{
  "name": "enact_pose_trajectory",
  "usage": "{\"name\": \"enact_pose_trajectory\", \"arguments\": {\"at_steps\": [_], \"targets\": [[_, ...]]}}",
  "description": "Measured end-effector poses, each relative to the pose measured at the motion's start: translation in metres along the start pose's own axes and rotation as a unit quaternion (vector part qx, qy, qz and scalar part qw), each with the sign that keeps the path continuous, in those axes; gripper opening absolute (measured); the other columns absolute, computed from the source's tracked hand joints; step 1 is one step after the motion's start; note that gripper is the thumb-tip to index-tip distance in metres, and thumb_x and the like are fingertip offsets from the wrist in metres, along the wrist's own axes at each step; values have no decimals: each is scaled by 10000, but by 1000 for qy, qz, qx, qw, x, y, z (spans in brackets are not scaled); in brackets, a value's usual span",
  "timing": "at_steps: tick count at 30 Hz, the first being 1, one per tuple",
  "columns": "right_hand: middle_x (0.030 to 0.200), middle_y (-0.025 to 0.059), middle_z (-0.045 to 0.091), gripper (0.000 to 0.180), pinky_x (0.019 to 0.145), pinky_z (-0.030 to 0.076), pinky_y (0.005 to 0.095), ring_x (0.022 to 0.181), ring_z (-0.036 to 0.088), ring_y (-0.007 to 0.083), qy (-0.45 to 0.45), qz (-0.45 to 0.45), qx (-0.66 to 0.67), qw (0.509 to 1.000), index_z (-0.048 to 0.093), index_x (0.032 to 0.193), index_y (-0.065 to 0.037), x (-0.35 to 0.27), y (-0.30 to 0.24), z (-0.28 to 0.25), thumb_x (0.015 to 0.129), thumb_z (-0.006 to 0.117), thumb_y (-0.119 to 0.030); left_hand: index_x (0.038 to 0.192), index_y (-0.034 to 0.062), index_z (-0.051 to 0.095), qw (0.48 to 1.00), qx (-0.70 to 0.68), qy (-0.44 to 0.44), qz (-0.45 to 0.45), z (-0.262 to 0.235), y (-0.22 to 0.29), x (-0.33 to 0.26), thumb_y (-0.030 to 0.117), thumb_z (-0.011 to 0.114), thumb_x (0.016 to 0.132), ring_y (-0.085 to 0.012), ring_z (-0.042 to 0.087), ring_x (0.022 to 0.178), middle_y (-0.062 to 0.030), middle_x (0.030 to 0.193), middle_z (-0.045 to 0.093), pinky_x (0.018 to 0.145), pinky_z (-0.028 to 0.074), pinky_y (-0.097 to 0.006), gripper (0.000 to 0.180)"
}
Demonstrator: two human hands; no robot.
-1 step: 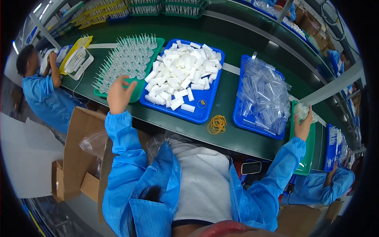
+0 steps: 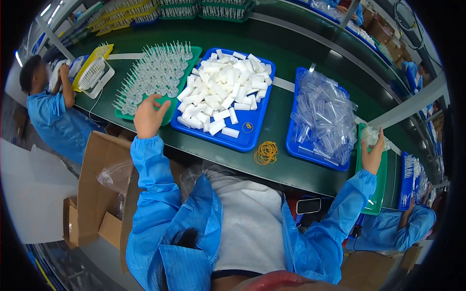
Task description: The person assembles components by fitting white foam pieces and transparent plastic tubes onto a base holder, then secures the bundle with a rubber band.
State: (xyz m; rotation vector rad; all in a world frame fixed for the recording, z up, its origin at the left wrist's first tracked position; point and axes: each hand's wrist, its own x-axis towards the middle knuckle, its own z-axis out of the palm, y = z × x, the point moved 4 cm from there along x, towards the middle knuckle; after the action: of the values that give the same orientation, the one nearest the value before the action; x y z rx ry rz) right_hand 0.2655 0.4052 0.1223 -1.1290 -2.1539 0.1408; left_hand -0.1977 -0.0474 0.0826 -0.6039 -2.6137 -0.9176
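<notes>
So the biggest thing here is the long green bench [image 2: 204, 149], with pretty much everything spread across it. On the left there's a co-worker in a blue smock [image 2: 63, 128], arms up near the bench, and closer in a big cardboard box [image 2: 104, 155] below the bench edge.

Next size down, the trays. The middle blue tray [image 2: 258, 123] is heaped with little white blocks [image 2: 225, 85], a bit of bare blue at its near right corner. Right of it, apart, another blue tray [image 2: 292, 138] is piled with clear plastic sleeves [image 2: 325, 111]. Left of the middle one is a green tray [image 2: 171, 114] packed with clear stemmed parts [image 2: 158, 72], stems sticking up, and far right is a narrow green tray [image 2: 376, 199] with small pale pieces [image 2: 372, 135] at its far end.

White slatted fan-looking thing [image 2: 94, 77] beyond the stemmed parts.

Hands: left hand [image 2: 147, 119] is at the stemmed parts' near edge, fingers loosely curved, thumb well apart, looks empty. Right hand [image 2: 372, 157] is by the pale pieces, thumb and finger spread in a V, can't tell if the hidden fingers touch any.

Then a phone [image 2: 308, 206] below the bench, and a clump of yellow rubber bands [image 2: 266, 153] in front of the blue trays
</notes>
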Motion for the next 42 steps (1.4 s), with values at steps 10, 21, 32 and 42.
{"name": "enact_pose_trajectory", "arguments": {"at_steps": [10,21,32,42], "targets": [[1189,137,552,558,910,447,380,1084,533,327,-156,-293,204,921,510,1254,-111,-31,-200,-43,731,703,-118,1045,73,609,994,89,-56,-3,64,-46,18,239,693,781,-289,611,718,-101,772,644,663,473,-403,323],[930,71,604,377,788,467,396,928,551,280,-258,-398,137,870,595,1102,-142,-50,-199,69,755,681,-263,1131,60,541,993,-92,-72,21,66,-35,19,135,663,828,-182,604,740,-126,996,636,643,486,-328,335],[969,73,587,416,803,456,386,919,537,274,-277,-426,102,856,571,1174,-161,-45,-243,99,773,672,-205,1123,4,561,941,-326,-95,-4,79,-34,32,26,666,798,-199,588,940,-125,1054,591,753,495,-285,341],[976,60,552,334,756,455,376,934,521,261,-256,-432,117,856,566,1111,-138,-90,-283,167,812,624,-275,1238,-2,543,920,-381,-84,-20,87,-37,35,36,703,784,-156,601,852,-88,1055,576,707,493,-254,483]]}}
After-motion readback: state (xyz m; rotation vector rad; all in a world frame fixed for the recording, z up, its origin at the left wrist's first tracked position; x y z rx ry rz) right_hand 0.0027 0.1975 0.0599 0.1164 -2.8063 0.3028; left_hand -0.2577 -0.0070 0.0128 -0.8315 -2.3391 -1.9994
